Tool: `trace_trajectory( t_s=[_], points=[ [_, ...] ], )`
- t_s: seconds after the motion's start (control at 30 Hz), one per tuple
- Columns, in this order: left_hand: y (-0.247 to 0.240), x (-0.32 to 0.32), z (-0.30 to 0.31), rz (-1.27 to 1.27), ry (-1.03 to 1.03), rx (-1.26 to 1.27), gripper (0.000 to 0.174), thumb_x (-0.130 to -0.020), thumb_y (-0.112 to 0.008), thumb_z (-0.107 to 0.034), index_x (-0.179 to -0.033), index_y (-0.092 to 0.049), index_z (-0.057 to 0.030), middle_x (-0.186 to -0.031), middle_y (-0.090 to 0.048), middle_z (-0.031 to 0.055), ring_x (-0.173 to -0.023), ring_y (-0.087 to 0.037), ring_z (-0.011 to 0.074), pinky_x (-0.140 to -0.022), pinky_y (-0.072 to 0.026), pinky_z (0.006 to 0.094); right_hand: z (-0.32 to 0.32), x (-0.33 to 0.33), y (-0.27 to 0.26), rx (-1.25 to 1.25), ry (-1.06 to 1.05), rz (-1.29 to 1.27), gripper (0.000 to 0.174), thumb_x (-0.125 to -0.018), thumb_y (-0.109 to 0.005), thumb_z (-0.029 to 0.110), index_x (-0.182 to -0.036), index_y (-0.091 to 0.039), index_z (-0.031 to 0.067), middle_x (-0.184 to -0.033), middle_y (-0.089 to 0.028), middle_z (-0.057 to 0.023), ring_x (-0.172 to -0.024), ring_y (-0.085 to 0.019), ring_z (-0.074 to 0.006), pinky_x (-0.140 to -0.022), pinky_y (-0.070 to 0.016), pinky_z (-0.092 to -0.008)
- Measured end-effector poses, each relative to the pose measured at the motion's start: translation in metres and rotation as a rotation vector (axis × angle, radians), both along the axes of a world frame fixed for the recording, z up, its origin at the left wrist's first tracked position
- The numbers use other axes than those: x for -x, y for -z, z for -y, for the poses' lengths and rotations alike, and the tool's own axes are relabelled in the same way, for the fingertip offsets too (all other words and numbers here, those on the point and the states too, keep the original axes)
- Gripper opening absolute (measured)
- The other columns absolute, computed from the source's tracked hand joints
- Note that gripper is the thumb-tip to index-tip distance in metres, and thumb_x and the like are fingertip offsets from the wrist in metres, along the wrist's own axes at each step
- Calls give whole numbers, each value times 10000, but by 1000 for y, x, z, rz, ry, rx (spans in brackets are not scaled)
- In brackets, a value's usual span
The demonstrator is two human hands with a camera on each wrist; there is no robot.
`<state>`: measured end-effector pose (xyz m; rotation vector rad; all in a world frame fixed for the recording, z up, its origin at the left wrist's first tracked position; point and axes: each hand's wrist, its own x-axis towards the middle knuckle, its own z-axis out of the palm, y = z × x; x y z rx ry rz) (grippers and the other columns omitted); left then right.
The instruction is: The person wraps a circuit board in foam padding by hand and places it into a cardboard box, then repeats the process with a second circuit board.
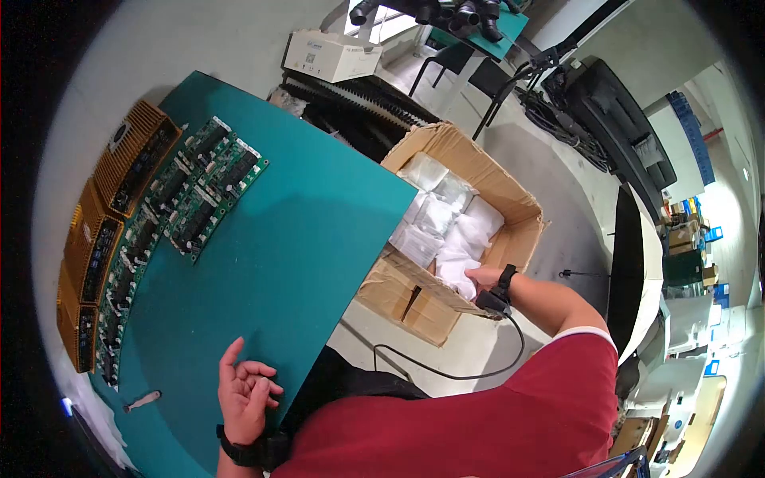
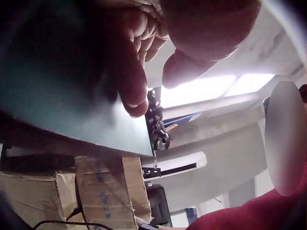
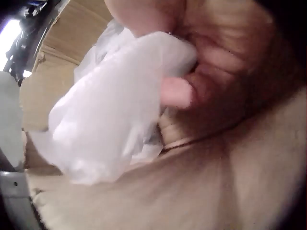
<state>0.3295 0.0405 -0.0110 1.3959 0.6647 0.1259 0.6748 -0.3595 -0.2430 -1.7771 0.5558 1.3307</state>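
In the head view my right hand (image 1: 483, 276) reaches into a cardboard box (image 1: 522, 203) beside the table. It grips one end of a white foam-wrapped package (image 3: 110, 105), its fingers curled against the wrapping in the right wrist view. More white and translucent wrapped packages (image 1: 437, 215) fill the box. My left hand (image 1: 245, 394) is held near the front edge of the green table (image 1: 263, 263), fingers loosely bent and nothing in them. Seen from the left wrist, the left thumb and fingers (image 2: 133, 91) stand apart with no object between them.
Green circuit boards (image 1: 211, 187) lie at the table's far left, next to orange finned metal housings (image 1: 96, 247). A small screwdriver-like tool (image 1: 143, 401) rests near the left edge. A black cable (image 1: 446, 376) hangs from the right wrist. Behind the box stands a white carton (image 1: 331, 57).
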Motion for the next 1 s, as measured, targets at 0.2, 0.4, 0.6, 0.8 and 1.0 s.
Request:
trace_trajectory(
  t_s=[0.2, 0.4, 0.6, 0.8, 1.0],
  points=[
    [1, 2, 0, -12, -10, 2, 598, -809, -529, -74, -1331, -237, -68, -879, -541, 88, -643, -568, 100, -497, -473, 178, 25, -22, 60, 146, -189, -36, 332, -895, -378, 327, -910, -561, 50, -752, -596, -74, -620, -548, -228, -558, -439, -354],
    [2, 2, -1, -19, -5, -5, 589, -800, -515, -57, -1327, -252, -72, -879, -540, 85, -646, -566, 100, -489, -467, 176, -3, -15, 33, 147, -214, -149, 313, -854, -407, 280, -820, -601, 36, -718, -618, -76, -604, -570, -222, -545, -448, -339],
    [6, 3, -1, -2, -2, -17, 587, -802, -528, -80, -1322, -256, -62, -876, -540, 83, -643, -565, 97, -485, -465, 175, 24, -25, 70, 217, -1044, 227, 291, -798, -485, 275, -824, -633, 26, -738, -640, -114, -613, -589, -232, -556, -465, -357],
    [0, 1, 0, -14, 10, -18, 540, -798, -473, -2, -1298, -272, -37, -895, -536, 97, -670, -570, 95, -507, -463, 164, 43, -86, 173, 292, -2033, 475, 294, -737, -554, 323, -807, -669, 62, -807, -654, -138, -768, -628, -302, -640, -489, -396],
    [4, 2, 1, -11, -12, -28, 549, -807, -520, -62, -1303, -285, -55, -877, -545, 85, -637, -561, 96, -482, -465, 175, 94, -155, 124, 550, -1579, 724, 270, -726, -590, 266, -853, -654, 37, -849, -644, -154, -813, -626, -281, -678, -487, -372]
  ],
)
